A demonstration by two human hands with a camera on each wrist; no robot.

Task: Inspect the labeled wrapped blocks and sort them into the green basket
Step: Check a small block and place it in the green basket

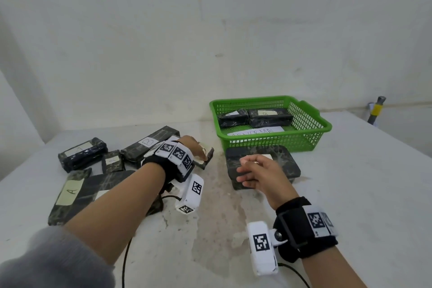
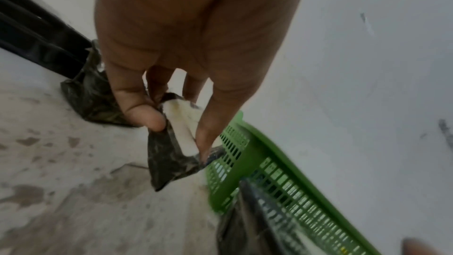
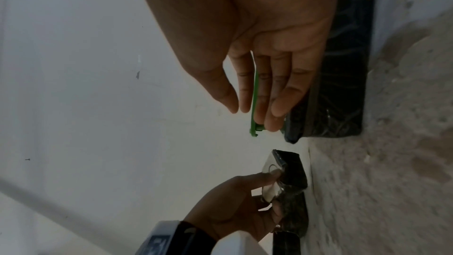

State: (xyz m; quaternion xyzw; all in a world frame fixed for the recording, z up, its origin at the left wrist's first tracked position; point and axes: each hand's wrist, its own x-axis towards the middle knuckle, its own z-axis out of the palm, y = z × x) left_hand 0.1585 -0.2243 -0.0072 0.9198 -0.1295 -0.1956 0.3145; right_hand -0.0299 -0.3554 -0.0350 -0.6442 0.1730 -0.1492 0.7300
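Clamped thin on the small wrapped block (image 1: 207,156) with the left hand (image 1: 192,147), thumb and fingertip only, mid-frame in the head view and just left of the green basket (image 1: 311,132). Could easily have slipped out of so light a pinch (loose, crinkly wrap, by the look of it) and dropped short onto the table (image 1: 350,194). Hovered slack and spread with the right hand (image 1: 259,174), holding nothing, over the large flat block (image 1: 285,166) parked against the basket's near wall. Might have clipped that block or the rim on a low carry. Found two blocks (image 1: 254,116) and a paper sheet (image 1: 257,133) already inside, crowding the back. Left the unsorted pile (image 1: 81,154) heaped at centre left, well apart from the basket.
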